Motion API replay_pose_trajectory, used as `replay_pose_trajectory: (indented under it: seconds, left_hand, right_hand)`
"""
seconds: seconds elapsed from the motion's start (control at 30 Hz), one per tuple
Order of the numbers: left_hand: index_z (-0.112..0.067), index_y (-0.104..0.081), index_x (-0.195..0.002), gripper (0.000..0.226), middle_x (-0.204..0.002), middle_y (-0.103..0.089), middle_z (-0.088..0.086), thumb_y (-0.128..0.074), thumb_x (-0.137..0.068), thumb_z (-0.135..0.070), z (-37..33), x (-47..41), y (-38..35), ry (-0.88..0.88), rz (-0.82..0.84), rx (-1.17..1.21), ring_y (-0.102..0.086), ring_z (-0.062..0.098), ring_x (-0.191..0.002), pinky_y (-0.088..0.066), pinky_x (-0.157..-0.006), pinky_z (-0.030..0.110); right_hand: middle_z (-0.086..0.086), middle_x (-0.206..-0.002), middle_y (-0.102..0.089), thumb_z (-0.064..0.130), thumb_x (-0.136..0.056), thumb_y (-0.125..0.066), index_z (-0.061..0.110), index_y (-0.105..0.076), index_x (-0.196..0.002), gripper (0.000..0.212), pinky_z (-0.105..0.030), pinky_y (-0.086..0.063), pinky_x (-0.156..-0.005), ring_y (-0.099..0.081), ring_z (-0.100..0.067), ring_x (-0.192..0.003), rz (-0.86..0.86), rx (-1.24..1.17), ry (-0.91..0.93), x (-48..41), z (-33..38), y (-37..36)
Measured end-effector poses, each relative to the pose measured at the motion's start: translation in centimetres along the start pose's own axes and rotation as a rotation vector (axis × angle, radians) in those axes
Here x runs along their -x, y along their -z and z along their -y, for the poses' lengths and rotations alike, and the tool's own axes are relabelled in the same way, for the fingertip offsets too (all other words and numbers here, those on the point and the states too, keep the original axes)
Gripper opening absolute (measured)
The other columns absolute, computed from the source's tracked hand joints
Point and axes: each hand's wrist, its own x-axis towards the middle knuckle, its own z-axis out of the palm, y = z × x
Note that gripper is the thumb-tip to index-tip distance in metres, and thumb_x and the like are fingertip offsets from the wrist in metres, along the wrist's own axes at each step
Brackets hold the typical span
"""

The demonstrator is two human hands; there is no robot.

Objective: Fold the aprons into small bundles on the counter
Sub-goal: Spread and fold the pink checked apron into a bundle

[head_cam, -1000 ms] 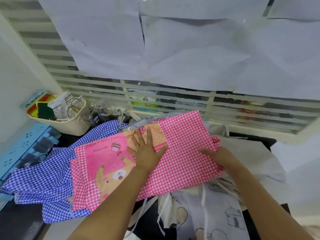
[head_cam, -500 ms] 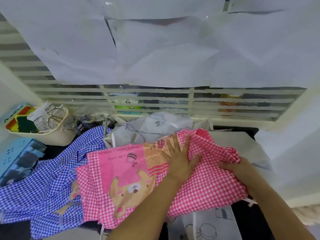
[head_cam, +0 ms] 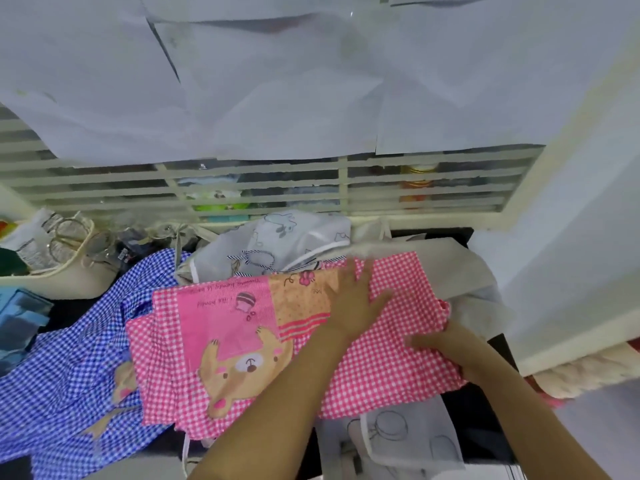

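A pink checked apron (head_cam: pixel 381 368) with a bear picture lies spread across the middle of the dark counter (head_cam: pixel 485 441). My left hand (head_cam: pixel 353 299) lies flat on it with straight fingers, pressing near the orange patch. My right hand (head_cam: pixel 446 344) grips the bunched right edge of the pink apron. A blue checked apron (head_cam: pixel 65 379) lies partly under it on the left. A grey printed apron (head_cam: pixel 277 244) sits crumpled behind, and another grey printed cloth (head_cam: pixel 408 441) shows in front below the pink one.
A cream basket (head_cam: pixel 59 271) with scissors and packets stands at the back left, a blue crate (head_cam: pixel 17 320) beside it. A slatted window grille (head_cam: pixel 263 188) covered with white paper runs along the back. A white wall (head_cam: pixel 571 254) closes the right side.
My left hand slid right across the pink apron, smoothing it. My right hand went from lying on the right edge to gripping the bunched cloth there. The view shifted right.
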Motion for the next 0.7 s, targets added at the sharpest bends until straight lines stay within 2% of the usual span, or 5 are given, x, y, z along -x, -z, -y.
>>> replay_pose_trajectory:
  seconds: [0.33,0.43,0.53,0.63,0.7]
  left_hand:
    - [-0.047,-0.001,-0.149,0.084,-0.157,0.022,0.004,-0.035,-0.080,-0.080,16.4,14.5,6.7,0.417,-0.341,-0.013,0.026,0.039,-0.140,0.017,-0.102,0.066]
    - [-0.040,-0.012,-0.150,0.086,-0.160,0.014,0.005,-0.046,-0.080,-0.075,19.1,15.9,8.5,0.498,-0.382,0.289,0.015,0.038,-0.144,0.005,-0.110,0.064]
    - [-0.031,-0.034,-0.146,0.085,-0.156,-0.028,0.007,-0.045,-0.076,-0.077,21.5,16.9,10.6,0.430,-0.328,0.780,-0.030,0.030,-0.140,-0.022,-0.115,0.049]
    - [-0.027,-0.056,-0.122,0.060,-0.116,-0.064,-0.001,-0.032,-0.089,-0.071,22.1,18.0,11.9,0.420,-0.211,1.272,-0.060,0.016,-0.105,-0.044,-0.099,0.037]
    - [-0.026,-0.057,-0.122,0.068,-0.117,-0.065,-0.001,-0.022,-0.088,-0.074,23.9,18.5,12.4,0.409,-0.126,1.389,-0.057,0.021,-0.113,-0.036,-0.105,0.041]
  right_hand:
    - [-0.015,-0.128,-0.056,0.018,-0.097,-0.048,0.003,-0.052,-0.130,0.036,-0.040,-0.040,-0.093,-0.055,-0.028,-0.108,-0.249,0.411,0.254,7.1,5.2,-6.9]
    - [-0.014,-0.112,-0.063,0.023,-0.101,-0.037,0.005,-0.060,-0.112,0.031,-0.035,-0.043,-0.083,-0.055,-0.020,-0.084,-0.283,0.479,0.355,9.2,6.9,-11.0]
    - [-0.016,-0.103,-0.064,0.026,-0.104,-0.031,0.002,-0.058,-0.104,0.036,-0.033,-0.045,-0.074,-0.057,-0.025,-0.081,-0.348,0.639,0.474,10.4,8.0,-17.0]
    - [-0.007,-0.098,-0.060,0.026,-0.104,-0.031,0.018,-0.038,-0.140,0.038,-0.022,-0.039,-0.057,-0.051,-0.017,-0.073,-0.330,0.691,0.658,10.8,7.6,-24.8]
    - [-0.006,-0.103,-0.059,0.030,-0.103,-0.022,0.017,-0.021,-0.148,0.048,-0.025,-0.047,-0.067,-0.058,-0.018,-0.080,-0.281,0.786,0.792,9.3,6.1,-30.5]
